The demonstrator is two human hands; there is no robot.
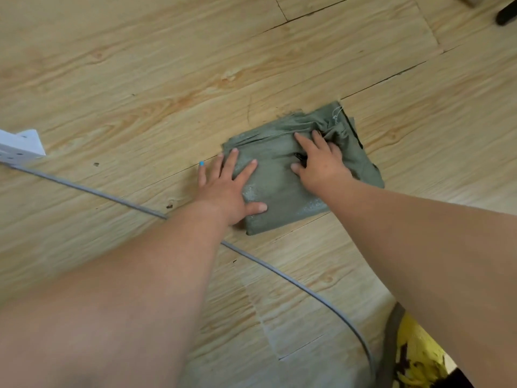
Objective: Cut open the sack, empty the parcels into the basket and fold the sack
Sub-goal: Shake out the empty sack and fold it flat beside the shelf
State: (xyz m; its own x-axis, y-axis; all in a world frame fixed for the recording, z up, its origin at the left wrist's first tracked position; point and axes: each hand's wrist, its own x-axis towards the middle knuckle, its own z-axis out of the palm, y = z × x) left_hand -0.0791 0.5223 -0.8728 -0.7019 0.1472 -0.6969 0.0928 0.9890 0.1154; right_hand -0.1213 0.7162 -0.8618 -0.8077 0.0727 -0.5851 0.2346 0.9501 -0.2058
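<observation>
The grey-green woven sack [282, 189] lies folded into a small rectangle on the wooden floor, its frayed cut edge and a loose string at the far right corner. My left hand [228, 189] rests flat on the sack's near left edge, fingers spread, the little finger on the floor. My right hand [319, 161] presses flat on the sack's upper right part, fingers spread toward the crumpled end. A small dark object shows under the right thumb; I cannot tell what it is. No basket or parcels are in view.
A grey cable [279, 271] runs across the floor from the left, under my left forearm, and curves down to the bottom right. A white power strip [16, 147] lies at the left edge. Yellow patterned cloth [414, 357] shows at the bottom right.
</observation>
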